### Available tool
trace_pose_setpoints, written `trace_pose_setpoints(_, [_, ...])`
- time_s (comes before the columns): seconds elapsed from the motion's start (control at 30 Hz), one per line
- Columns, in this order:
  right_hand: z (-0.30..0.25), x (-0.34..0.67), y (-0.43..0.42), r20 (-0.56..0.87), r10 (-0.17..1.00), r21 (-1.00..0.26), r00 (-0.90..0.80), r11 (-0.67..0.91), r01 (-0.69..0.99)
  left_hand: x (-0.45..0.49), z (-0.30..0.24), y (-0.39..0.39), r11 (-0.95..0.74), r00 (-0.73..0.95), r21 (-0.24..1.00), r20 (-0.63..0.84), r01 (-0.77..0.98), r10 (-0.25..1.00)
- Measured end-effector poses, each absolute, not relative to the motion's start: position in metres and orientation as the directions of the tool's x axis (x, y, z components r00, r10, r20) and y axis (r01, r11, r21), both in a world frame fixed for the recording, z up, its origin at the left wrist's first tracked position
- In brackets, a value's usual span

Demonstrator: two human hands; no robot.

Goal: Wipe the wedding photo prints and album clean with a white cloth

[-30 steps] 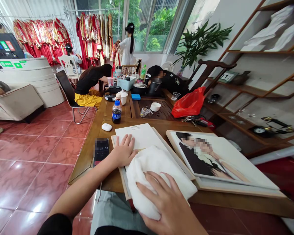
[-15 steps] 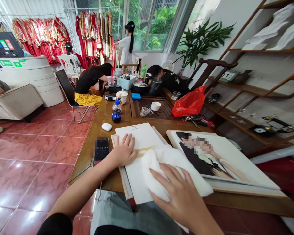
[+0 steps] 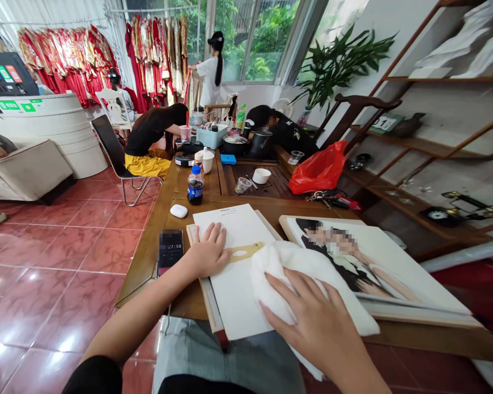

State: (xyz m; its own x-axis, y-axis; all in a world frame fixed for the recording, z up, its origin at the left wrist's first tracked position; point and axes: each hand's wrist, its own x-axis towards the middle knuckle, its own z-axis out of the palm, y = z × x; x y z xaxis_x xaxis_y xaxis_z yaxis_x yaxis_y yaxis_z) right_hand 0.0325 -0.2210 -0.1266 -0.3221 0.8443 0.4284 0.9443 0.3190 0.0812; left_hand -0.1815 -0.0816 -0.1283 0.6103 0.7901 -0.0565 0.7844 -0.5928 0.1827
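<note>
My left hand (image 3: 208,250) lies flat with fingers spread on a white board (image 3: 240,295), which rests on a light wood-edged frame (image 3: 212,306). A tan strip with an oval hole (image 3: 254,248) shows on the board beside my left fingers; part of it is hidden. My right hand (image 3: 308,312) grips a bunched white cloth (image 3: 285,260) over the board's right side, and its loose end spreads to the right across the edge of the photo frame (image 3: 378,254). The framed photo of two people lies face up to the right.
A phone (image 3: 170,251), white earbud case (image 3: 178,210) and cola bottle (image 3: 195,186) stand left of the board. Farther back are a small white bowl (image 3: 262,175), plastic cup (image 3: 242,185), red bag (image 3: 318,169) and keys (image 3: 324,196). Two people lean over the far table.
My right hand has slid the cloth to the right, uncovering more of the tan strip. My left hand has stayed in place on the board.
</note>
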Motion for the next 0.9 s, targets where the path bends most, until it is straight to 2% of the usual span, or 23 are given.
trace_pose_setpoints(0.07, [-0.127, 0.034, -0.221, 0.437, 0.838, 0.085, -0.329, 0.325, 0.942, -0.181, -0.128, -0.082, -0.592, 0.610, 0.182, -0.064, 0.785, 0.790])
trace_pose_setpoints(0.17, [-0.125, 0.021, -0.224, 0.410, 0.817, 0.042, -0.406, 0.428, 0.903, -0.181, -0.127, -0.082, -0.595, 0.611, 0.172, -0.059, 0.785, 0.790])
trace_pose_setpoints(0.27, [-0.122, 0.000, -0.229, 0.344, 0.783, -0.017, -0.518, 0.557, 0.830, -0.182, -0.128, -0.082, -0.600, 0.614, 0.158, -0.055, 0.784, 0.787])
trace_pose_setpoints(0.37, [-0.119, -0.013, -0.232, 0.268, 0.770, -0.090, -0.578, 0.618, 0.781, -0.184, -0.128, -0.081, -0.616, 0.628, 0.152, -0.047, 0.773, 0.777])
trace_pose_setpoints(0.43, [-0.120, -0.013, -0.231, 0.275, 0.780, -0.101, -0.562, 0.605, 0.790, -0.184, -0.128, -0.081, -0.618, 0.630, 0.152, -0.045, 0.771, 0.775])
trace_pose_setpoints(0.53, [-0.123, 0.002, -0.227, 0.359, 0.801, -0.052, -0.478, 0.529, 0.847, -0.183, -0.128, -0.081, -0.604, 0.618, 0.164, -0.048, 0.780, 0.785])
trace_pose_setpoints(0.73, [-0.130, 0.032, -0.217, 0.445, 0.853, 0.068, -0.273, 0.272, 0.960, -0.182, -0.130, -0.081, -0.600, 0.616, 0.192, -0.036, 0.777, 0.787])
trace_pose_setpoints(0.8, [-0.130, 0.032, -0.216, 0.448, 0.843, 0.075, -0.298, 0.296, 0.952, -0.182, -0.130, -0.081, -0.600, 0.617, 0.194, -0.035, 0.776, 0.786])
trace_pose_setpoints(0.9, [-0.128, 0.018, -0.219, 0.424, 0.814, 0.029, -0.397, 0.426, 0.904, -0.182, -0.130, -0.081, -0.601, 0.616, 0.181, -0.037, 0.778, 0.787])
